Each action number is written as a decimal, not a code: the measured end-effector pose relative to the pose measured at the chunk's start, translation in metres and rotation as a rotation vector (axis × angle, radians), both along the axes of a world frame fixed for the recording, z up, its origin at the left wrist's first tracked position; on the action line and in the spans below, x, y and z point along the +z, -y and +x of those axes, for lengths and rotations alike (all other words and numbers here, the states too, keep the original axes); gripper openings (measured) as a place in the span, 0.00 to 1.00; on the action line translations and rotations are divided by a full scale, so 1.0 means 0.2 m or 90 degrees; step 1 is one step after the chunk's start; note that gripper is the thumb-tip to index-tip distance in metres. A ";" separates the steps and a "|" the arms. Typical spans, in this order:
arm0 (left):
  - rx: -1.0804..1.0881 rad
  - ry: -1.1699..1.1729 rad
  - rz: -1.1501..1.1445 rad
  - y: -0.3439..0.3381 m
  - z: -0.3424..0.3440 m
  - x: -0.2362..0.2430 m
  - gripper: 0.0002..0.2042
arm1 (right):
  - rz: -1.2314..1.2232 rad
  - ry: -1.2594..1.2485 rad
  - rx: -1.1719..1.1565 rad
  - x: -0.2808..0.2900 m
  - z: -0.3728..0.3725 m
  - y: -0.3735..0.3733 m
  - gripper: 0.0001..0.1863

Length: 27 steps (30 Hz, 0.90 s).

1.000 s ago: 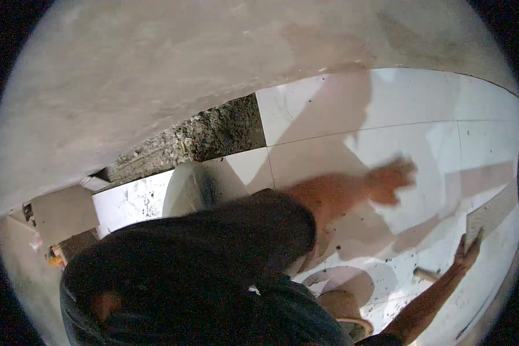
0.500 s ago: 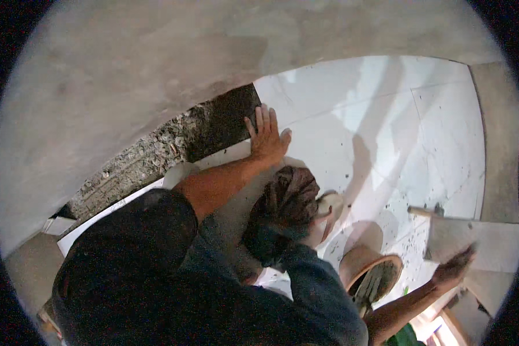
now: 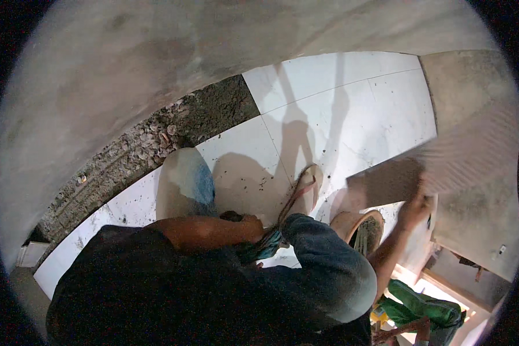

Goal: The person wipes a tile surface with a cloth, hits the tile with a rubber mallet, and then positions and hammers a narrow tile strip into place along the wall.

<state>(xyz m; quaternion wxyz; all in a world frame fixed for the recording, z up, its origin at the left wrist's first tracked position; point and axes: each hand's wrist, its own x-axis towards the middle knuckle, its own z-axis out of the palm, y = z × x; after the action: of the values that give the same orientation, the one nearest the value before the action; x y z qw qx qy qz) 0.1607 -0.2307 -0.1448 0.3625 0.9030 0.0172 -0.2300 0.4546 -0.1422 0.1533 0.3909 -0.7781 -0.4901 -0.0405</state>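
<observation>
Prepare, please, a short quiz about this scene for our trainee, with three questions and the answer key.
1. Which hand holds the tile?
2. True or false: the rubble strip runs along the wall.
3. The mouth of the bucket is: (a) square, (b) round, (c) triangular.

Key: 1. the right hand; 2. true; 3. b.

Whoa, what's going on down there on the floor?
A crouching person's right hand grips a big, rectangular, ridged grey-brown slab near its lower edge. The left hand is low between the knees; whether it holds anything is unclear. A round tan bucket is near the right leg. Beside the white floor tiles, a strip of rough grey rubble lies uncovered along the wall.
</observation>
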 end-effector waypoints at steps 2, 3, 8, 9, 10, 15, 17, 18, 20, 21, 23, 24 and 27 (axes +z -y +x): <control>0.057 -0.079 -0.055 -0.05 -0.08 0.09 0.18 | -0.004 -0.013 0.039 -0.12 -0.14 -0.05 0.15; 0.069 -0.083 -0.055 -0.12 -0.14 0.12 0.18 | -0.010 -0.066 0.068 -0.18 -0.16 -0.07 0.16; 0.729 0.382 -0.184 -0.45 -0.67 0.57 0.19 | -0.193 0.140 0.049 -0.47 0.21 0.03 0.16; 0.924 0.332 -0.238 -0.44 -0.84 0.51 0.18 | -0.185 0.113 0.059 -0.54 0.18 -0.02 0.17; 0.905 0.344 0.120 -0.49 -0.98 0.44 0.17 | -0.182 0.093 0.051 -0.59 0.20 -0.02 0.18; 1.192 0.183 0.274 -0.22 -1.63 -0.07 0.20 | -0.172 0.149 0.117 -0.99 0.34 -0.27 0.17; 1.353 0.033 0.496 0.09 -1.85 -0.39 0.22 | -0.156 0.160 0.144 -1.14 0.35 -0.36 0.17; 1.357 0.006 0.539 0.25 -1.85 -0.47 0.25 | -0.179 0.129 0.090 -1.19 0.37 -0.37 0.17; 1.359 -0.020 0.562 0.36 -1.70 -0.52 0.27 | -0.131 0.125 0.114 -1.29 0.52 -0.40 0.18; 1.397 -0.282 0.533 0.37 -1.58 -0.53 0.30 | -0.140 0.136 0.109 -1.31 0.65 -0.38 0.18; 1.401 -0.589 0.511 0.45 -1.60 -0.57 0.34 | -0.326 0.105 0.037 -1.31 0.60 -0.46 0.20; 1.368 -0.571 0.586 0.48 -1.72 -0.66 0.36 | -0.334 0.102 0.050 -1.34 0.60 -0.51 0.20; 1.392 -0.586 0.560 0.35 -1.68 -0.67 0.38 | -0.378 0.116 0.064 -1.36 0.70 -0.53 0.20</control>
<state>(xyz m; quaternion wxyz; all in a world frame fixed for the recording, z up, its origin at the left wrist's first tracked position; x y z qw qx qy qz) -0.1759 -0.3006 -0.2798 -0.0069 0.2980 0.9513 -0.0781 0.5948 -0.0361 -0.1191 0.1024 -0.8264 -0.5510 0.0543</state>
